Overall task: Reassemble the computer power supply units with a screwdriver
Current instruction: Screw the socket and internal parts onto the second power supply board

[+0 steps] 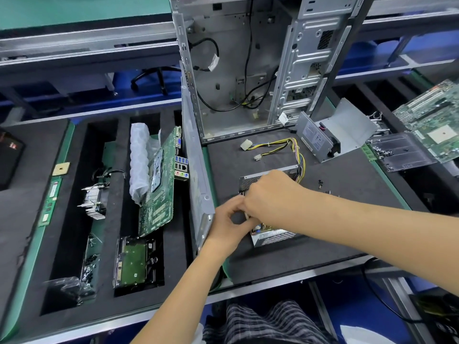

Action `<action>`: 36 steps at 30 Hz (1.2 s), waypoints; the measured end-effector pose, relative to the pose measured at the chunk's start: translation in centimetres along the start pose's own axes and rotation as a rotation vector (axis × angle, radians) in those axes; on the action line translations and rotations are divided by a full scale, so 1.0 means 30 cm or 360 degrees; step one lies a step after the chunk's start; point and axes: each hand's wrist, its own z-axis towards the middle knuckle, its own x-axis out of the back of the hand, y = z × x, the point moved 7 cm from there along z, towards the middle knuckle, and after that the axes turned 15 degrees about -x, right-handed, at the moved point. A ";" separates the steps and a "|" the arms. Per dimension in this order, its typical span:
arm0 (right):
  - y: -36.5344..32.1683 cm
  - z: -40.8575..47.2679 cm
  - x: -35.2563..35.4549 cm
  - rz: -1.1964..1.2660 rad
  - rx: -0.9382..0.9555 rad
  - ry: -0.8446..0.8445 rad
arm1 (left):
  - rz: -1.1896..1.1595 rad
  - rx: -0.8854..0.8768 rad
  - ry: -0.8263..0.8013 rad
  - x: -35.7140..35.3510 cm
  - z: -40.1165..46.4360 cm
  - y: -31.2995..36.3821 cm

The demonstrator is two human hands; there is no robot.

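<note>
While both hands met over the power supply unit (270,238) mid-counter, the right hand (270,194) hid its top. The left hand (229,224) curled at its left edge; neither grip was readable. An open case (238,70) stood behind.

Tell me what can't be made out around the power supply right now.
1. Head view: a screwdriver, if any, is hidden by the right hand.
2. What the left hand pinches is too small.
3. The power supply unit is mostly covered by both hands.
4. Loose screws are tiny.

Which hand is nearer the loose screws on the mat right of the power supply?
Right. The right hand lies on the power supply, nearer the loose screws; the left hand is at its far, left edge.
</note>
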 end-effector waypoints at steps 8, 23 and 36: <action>0.191 -0.062 0.061 0.0658 -0.0399 0.0180 | -0.0078 -0.0106 0.0265 -0.033 0.079 0.112; 0.709 -0.184 -0.446 0.2283 -0.1233 0.0239 | 0.0331 -0.0256 -0.0449 -0.447 0.527 0.121; 0.839 -0.220 -0.520 0.1583 -0.1529 -0.0184 | 0.1271 -0.0158 -0.1202 -0.632 0.587 -0.130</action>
